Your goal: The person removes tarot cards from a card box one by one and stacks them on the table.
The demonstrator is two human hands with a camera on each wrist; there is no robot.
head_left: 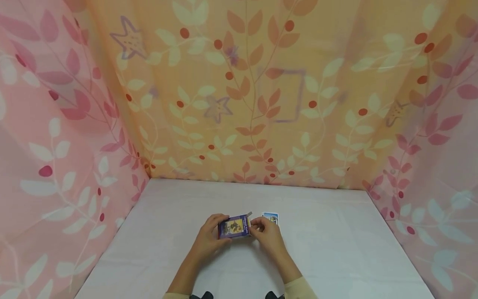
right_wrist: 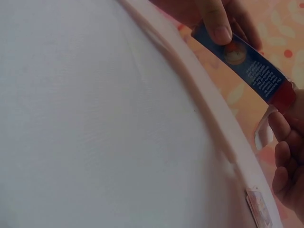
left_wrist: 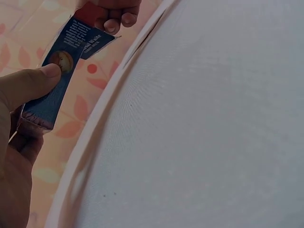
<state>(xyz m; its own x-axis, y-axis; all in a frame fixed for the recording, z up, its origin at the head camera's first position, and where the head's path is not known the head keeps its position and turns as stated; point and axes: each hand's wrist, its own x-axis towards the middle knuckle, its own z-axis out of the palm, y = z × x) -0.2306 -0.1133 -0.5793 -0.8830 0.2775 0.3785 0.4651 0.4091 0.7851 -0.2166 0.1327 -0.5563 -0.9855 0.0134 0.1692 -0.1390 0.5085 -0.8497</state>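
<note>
My left hand [head_left: 210, 236] holds a small blue card box [head_left: 232, 227] above the white table, thumb along a narrow side and fingers on the opposite side. A picture and printed lettering cover its front. An end flap [left_wrist: 93, 45] stands folded outward, and red [right_wrist: 283, 96] shows at that end. My right hand [head_left: 271, 236] is at this end, fingers curled and pinching at the edge; what lies between the fingertips is hidden. Behind the right hand, a picture card [head_left: 274, 216] with a white border lies on the table, partly covered; whether it is a stack I cannot tell.
A white cloth covers the table [head_left: 157, 257]. At the back hangs an orange leaf-patterned curtain [head_left: 246, 137], with pink curtains [head_left: 67, 137] along both sides. Two dark objects [head_left: 274, 295] show at the bottom edge between the forearms.
</note>
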